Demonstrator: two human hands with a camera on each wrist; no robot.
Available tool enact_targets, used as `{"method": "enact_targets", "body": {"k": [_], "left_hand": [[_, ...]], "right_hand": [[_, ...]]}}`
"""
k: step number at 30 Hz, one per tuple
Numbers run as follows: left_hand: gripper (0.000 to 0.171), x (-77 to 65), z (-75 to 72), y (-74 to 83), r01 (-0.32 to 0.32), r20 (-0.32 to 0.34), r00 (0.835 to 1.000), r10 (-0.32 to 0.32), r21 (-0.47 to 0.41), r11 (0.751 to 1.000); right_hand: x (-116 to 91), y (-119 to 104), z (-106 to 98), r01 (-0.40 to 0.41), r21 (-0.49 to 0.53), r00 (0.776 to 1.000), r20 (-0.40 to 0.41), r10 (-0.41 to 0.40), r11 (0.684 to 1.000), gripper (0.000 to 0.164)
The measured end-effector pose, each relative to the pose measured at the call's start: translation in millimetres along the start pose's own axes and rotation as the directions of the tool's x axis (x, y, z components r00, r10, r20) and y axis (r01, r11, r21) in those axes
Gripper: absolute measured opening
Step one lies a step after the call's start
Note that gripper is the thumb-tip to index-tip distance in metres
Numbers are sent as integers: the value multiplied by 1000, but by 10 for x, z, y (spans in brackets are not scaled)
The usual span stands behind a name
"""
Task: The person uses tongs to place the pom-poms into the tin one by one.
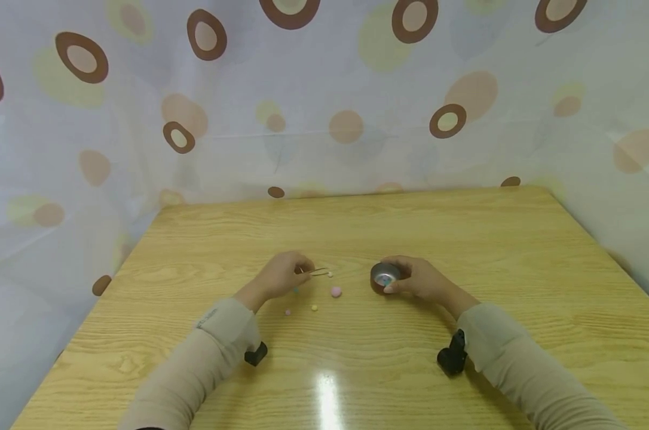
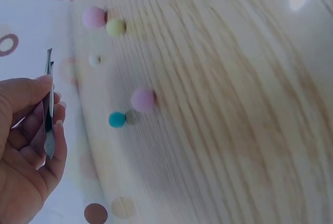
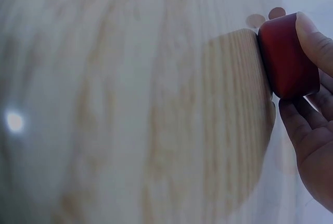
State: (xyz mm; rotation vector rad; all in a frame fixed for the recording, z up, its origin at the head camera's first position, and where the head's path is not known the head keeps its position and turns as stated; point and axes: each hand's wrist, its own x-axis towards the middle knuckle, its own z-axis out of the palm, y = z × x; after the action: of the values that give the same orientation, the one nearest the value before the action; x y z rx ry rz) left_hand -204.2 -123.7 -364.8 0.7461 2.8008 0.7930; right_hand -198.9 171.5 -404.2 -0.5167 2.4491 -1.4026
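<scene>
My left hand (image 1: 284, 273) pinches metal tweezers (image 2: 49, 104) between thumb and fingers, their tips slightly apart. Close by those tips lies a small white ball (image 1: 330, 274). On the table around them are a larger pink ball (image 1: 336, 291), a yellow ball (image 1: 314, 307), another pink ball (image 2: 143, 99) and a teal ball (image 2: 117, 120). Over on the right, my right hand (image 1: 418, 279) grips a small round cup (image 3: 289, 57), red outside and silvery inside, thumb and fingers around its side. A few small bluish pieces (image 1: 385, 280) show at the bottom of the cup.
The wooden table (image 1: 357, 233) reaches back to a patterned curtain (image 1: 314, 161), which also hangs at both sides. A black camera mount (image 1: 452, 355) sits at the right wrist, another (image 1: 256, 354) at the left. Light glares off the table's front (image 1: 328, 400).
</scene>
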Motion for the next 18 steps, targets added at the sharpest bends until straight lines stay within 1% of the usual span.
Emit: {"method": "enact_targets", "body": {"k": [2, 5, 8, 13, 18], "left_hand": [[16, -26, -22, -29, 13, 2, 1000, -13, -4, 1000], [15, -67, -54, -64, 2, -5, 1000, -2, 1, 1000], [16, -110, -72, -103, -1, -11, 1000, 1, 0, 1000], [17, -179, -91, -161, 40, -7, 999, -40, -15, 999], [17, -243, -114, -216, 55, -8, 998, -55, -19, 998]], "right_hand": [[4, -3, -1, 2, -5, 1000, 1, -2, 1000, 65], [11, 1, -2, 3, -11, 1000, 0, -3, 1000, 64], [18, 8, -2, 0, 5, 1000, 6, 0, 1000, 64], [20, 11, -2, -2, 22, 1000, 15, 1, 1000, 65], [20, 13, -3, -4, 13, 1000, 13, 3, 1000, 66]]}}
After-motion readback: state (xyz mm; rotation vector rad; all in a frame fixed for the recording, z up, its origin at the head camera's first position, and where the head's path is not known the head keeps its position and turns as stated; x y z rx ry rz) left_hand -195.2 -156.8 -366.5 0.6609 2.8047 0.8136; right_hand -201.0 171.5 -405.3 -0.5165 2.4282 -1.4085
